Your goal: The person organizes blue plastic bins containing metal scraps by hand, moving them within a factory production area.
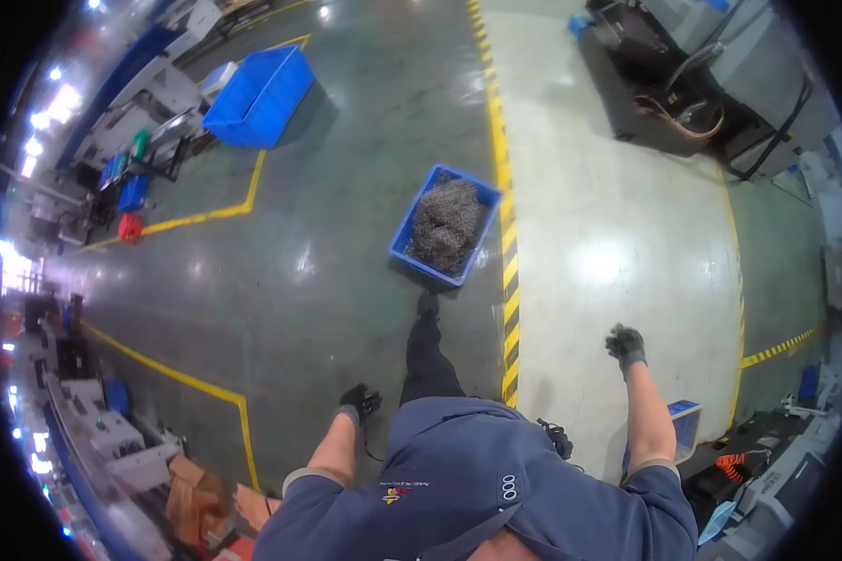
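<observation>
A dark glove covers my left hand [360,400], which hangs low over the grey-green floor beside my leg. Its fingers are somewhat bent and apart, with no object visible in them; a thin dark cord curves down near the wrist. Also gloved, my right hand [626,346] is held out over the pale walkway, fingers loosely parted and nothing seen in them. Ahead of my foot [428,305] a blue crate [414,211] sits on the floor, heaped with tangled grey metal shavings [449,224]. Neither hand touches it.
Yellow-black striped tape [508,271] runs along the crate's right side. A large blue bin [285,101] stands far left near machines. At far right is a machine with a dark tray [627,84]. Another blue crate [687,432] is partly hidden behind my right arm.
</observation>
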`<state>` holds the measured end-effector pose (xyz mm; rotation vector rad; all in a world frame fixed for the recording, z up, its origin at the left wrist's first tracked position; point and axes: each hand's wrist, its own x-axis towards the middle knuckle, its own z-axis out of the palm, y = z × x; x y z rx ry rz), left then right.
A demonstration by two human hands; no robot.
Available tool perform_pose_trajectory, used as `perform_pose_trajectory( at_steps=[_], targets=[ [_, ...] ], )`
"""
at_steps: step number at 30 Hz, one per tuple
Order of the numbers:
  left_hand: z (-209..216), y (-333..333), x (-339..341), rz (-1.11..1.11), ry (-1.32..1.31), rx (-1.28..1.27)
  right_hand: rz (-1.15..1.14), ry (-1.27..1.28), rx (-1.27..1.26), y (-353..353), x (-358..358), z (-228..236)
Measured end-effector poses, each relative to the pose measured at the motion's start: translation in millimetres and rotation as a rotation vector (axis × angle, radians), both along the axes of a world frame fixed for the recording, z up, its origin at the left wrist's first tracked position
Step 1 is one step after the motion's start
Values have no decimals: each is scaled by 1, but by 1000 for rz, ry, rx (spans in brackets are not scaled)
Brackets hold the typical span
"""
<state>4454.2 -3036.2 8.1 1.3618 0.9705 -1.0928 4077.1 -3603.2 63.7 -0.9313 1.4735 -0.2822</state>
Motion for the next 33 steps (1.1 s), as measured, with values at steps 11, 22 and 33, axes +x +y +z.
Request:
perform_pose_trajectory(
  at_steps=[11, 22, 33],
  targets=[
    [-2, -160, 257, -282, -58, -39, -103, 145, 359, 50, 108, 7],
    [32, -388, 348, -458, -125, -45, -164, 218, 663, 11, 102, -125],
    [102, -581, 402, -537, -221, -137, -293, 331, 483, -176, 155, -70]
  ],
)
